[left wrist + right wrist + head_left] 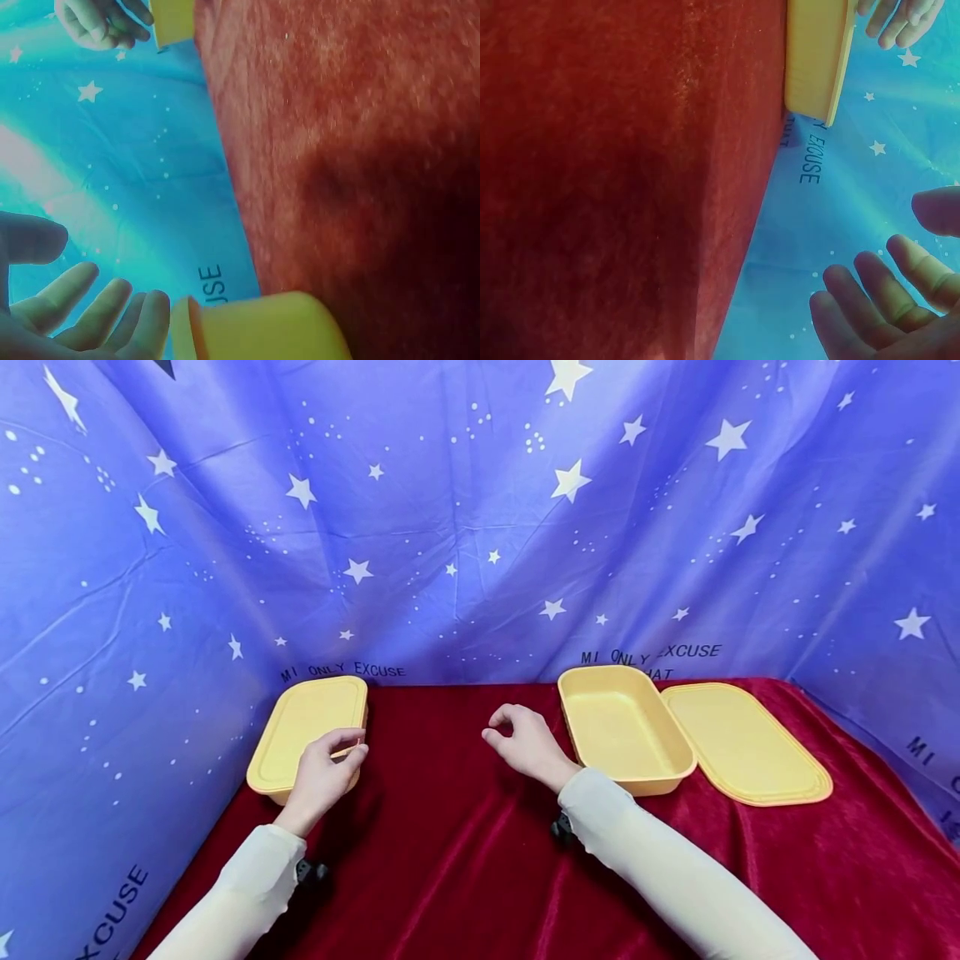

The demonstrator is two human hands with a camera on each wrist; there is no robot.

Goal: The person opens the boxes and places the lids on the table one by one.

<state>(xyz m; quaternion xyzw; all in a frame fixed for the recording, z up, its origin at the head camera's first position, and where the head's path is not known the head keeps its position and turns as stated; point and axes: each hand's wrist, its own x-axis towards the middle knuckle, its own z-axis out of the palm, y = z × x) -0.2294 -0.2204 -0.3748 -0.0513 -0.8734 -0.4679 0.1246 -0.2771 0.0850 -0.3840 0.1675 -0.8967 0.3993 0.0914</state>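
Observation:
My left hand (327, 770) hovers over the near right corner of a yellow lidded box (307, 718), its fingers loosely bent with nothing between them. In the left wrist view, those fingers (112, 307) appear beside the yellow box (262, 330). My right hand (527, 743) is above the cloth, just left of an uncovered yellow box (626, 722). Its fingers curve loosely and hold nothing; the right wrist view shows the fingers (877, 296) spread apart from the thumb. A flat yellow lid (750, 743) lies to the right of the uncovered box, against its side.
Dark red velvet cloth (450, 843) covers the table, with a few creases. Behind it and along both sides hangs a blue curtain (450, 527) with white stars and printed lettering. Both boxes stand near the back edge by the curtain.

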